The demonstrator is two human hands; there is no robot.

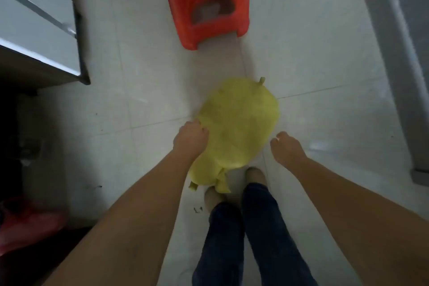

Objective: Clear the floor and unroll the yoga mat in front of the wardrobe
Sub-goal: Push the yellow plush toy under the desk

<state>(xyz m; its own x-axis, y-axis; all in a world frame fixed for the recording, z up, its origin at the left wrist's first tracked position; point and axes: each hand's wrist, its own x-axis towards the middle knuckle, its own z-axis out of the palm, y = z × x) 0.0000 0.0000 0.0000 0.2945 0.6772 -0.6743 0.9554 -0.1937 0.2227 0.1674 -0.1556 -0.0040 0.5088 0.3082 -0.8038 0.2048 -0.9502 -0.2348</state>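
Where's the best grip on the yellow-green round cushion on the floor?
Probably the two opposite side edges of the yellow-green round soft cushion, one hand each, coming down from above. It is wide and floppy, so one edge alone would let it sag. The left hand is already closed at its left rim; the right hand is beside it, apart.

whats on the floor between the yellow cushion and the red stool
Nothing: in the head view, the stretch between the yellow cushion and the red stool is bare pale floor tile, crossed only by a grout line.
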